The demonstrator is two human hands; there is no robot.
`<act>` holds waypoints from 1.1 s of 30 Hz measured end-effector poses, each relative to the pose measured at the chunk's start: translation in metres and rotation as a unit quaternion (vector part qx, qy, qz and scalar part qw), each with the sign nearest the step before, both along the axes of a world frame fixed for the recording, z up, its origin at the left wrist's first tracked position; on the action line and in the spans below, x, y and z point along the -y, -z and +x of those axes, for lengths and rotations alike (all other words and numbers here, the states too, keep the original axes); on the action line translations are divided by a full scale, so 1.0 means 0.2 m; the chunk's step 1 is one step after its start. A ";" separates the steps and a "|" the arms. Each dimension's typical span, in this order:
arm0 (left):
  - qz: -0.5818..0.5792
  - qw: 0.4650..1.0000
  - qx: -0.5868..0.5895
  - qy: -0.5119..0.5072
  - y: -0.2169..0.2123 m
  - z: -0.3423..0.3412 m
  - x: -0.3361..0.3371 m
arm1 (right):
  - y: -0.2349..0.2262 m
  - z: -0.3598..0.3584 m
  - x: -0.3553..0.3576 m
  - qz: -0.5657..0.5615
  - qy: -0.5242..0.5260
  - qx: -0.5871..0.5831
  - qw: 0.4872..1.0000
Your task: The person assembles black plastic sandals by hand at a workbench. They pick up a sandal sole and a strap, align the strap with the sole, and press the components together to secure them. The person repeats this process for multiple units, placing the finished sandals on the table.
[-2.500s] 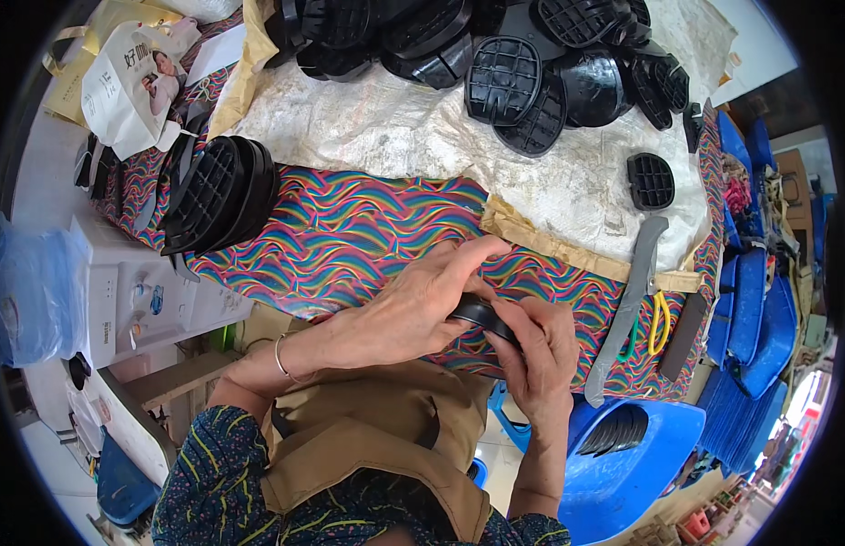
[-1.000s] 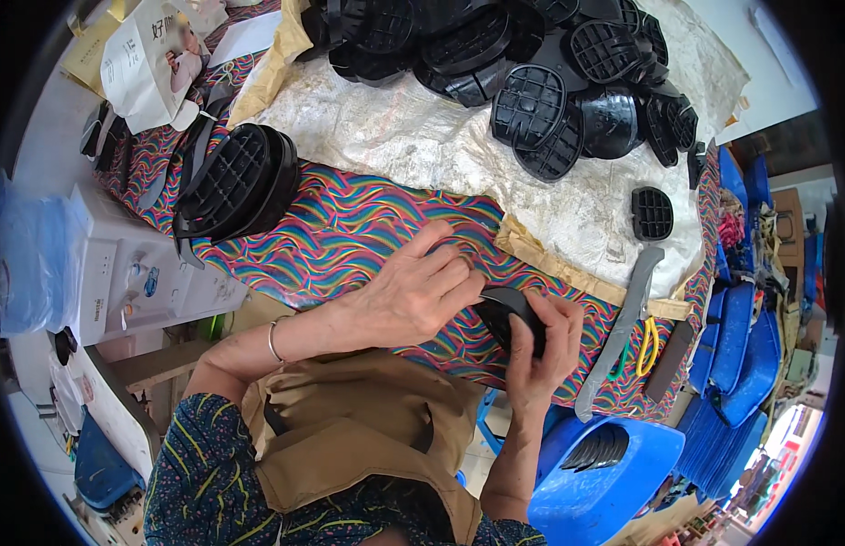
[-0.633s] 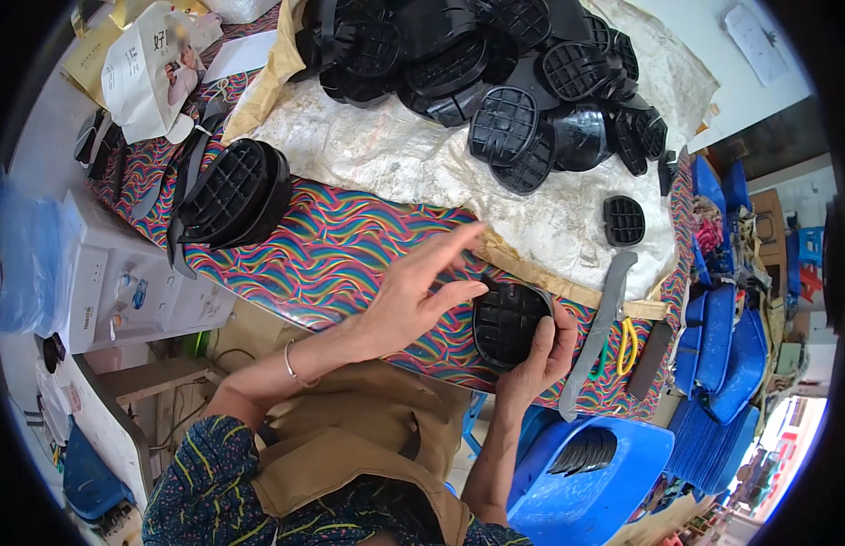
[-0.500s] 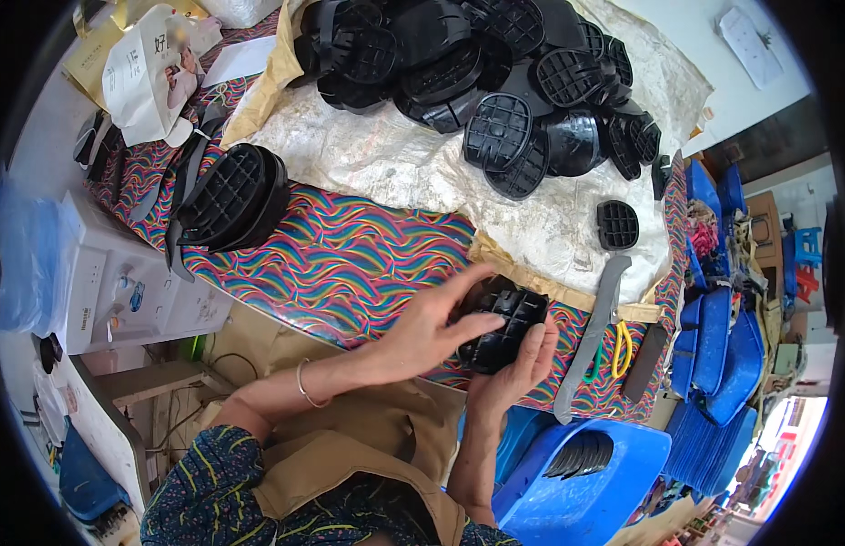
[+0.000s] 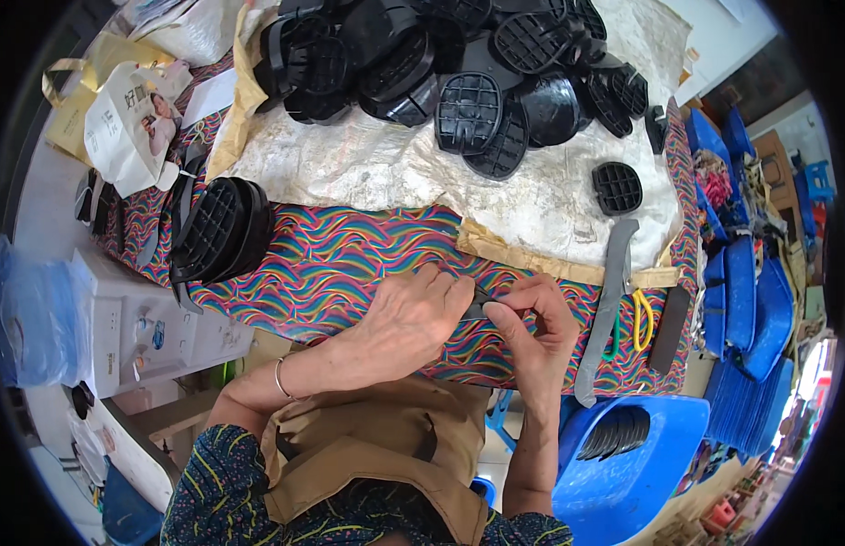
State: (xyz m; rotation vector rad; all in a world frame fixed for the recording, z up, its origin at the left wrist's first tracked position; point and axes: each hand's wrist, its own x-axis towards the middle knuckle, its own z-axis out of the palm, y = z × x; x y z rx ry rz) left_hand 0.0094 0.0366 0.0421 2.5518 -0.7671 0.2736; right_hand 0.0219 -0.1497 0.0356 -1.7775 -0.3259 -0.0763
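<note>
Above the patterned tablecloth (image 5: 350, 238), near the table's front edge, my two hands come together. Between their fingertips shows a small, thin, dark grey piece (image 5: 478, 308); most of it is hidden, so its kind cannot be made out. My left hand (image 5: 412, 314) is closed, back upward, with its fingers curled round the piece's left end. Thumb and forefinger of my right hand (image 5: 539, 323) pinch the other end. To the left stands a stack of black moulded heel-shaped pieces (image 5: 218, 232) with gridded faces. One loose black gridded piece (image 5: 617, 188) lies on the white sheet beyond my right hand.
A heap of similar black pieces (image 5: 472, 114) covers the far part of the white sheet (image 5: 350, 168). Right of my hands lie a grey strip (image 5: 607, 314), a yellow loop handle (image 5: 643, 323) and a dark bar (image 5: 670, 329). A blue tub (image 5: 663, 437) stands below the table edge.
The black gridded piece between my hands no longer shows its face; only a thin dark piece is visible there. My left fingers have curled in, and the whole view has shifted.
</note>
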 end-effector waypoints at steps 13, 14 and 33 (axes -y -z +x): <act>-0.073 0.995 0.054 0.034 0.10 0.05 0.01 | 0.04 0.01 -0.03 0.152 0.056 -0.221 0.962; -0.072 0.995 0.055 0.034 0.10 0.05 0.00 | 0.05 0.01 -0.03 0.165 0.049 -0.227 0.959; -0.127 0.992 -0.022 0.003 0.04 0.06 0.08 | 0.18 0.04 0.04 0.343 0.029 -0.258 0.903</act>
